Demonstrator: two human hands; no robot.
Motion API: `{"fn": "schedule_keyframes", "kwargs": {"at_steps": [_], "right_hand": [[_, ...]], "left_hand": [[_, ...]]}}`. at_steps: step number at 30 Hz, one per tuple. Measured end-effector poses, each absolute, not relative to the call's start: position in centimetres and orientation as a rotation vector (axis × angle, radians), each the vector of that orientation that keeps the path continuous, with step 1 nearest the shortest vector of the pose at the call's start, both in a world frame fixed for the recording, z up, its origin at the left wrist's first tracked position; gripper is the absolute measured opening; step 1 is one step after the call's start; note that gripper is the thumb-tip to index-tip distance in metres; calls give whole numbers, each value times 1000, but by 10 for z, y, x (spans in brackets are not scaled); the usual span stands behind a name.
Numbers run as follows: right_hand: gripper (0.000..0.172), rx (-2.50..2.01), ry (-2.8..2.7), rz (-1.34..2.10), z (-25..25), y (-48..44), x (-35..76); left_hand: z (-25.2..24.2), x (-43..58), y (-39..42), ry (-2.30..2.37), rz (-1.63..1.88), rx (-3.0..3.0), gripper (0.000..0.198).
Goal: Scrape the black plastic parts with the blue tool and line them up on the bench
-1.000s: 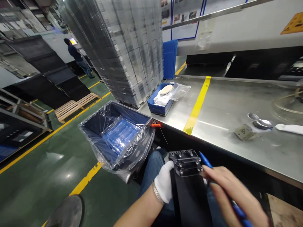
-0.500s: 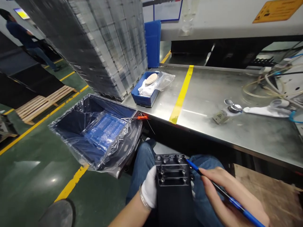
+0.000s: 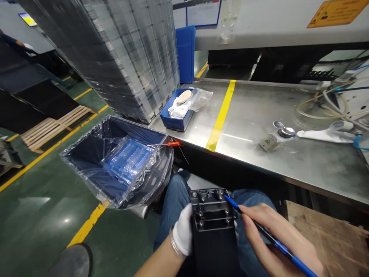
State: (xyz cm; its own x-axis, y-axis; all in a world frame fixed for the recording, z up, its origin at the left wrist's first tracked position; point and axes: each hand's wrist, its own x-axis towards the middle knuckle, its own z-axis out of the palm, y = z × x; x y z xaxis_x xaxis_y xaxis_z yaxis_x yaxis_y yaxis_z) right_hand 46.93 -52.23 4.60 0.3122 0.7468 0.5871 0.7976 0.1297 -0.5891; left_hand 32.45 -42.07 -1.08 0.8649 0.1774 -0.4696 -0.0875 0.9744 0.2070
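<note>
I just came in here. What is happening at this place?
A seated person holds a black metal plate with bolts on their lap, using the white-gloved left hand. The bare right hand holds a blue pen-shaped tool, its tip near the plate's upper corner. To the left, a plastic-lined bin holds a blue tray, and a steel table runs ahead.

Left hand (image 3: 182,231) white-gloved, wrapped around edge, wrist bare; right hand (image 3: 275,231) bare, fingers curled in pinch.
</note>
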Motion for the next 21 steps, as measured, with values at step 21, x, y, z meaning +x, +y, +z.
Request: {"fn": "schedule_keyframes", "kwargs": {"at_steps": [21], "right_hand": [[27, -1544, -1501, 24, 55, -522, 465]], "left_hand": [[-8, 334, -422, 372, 65, 183, 52]]}}
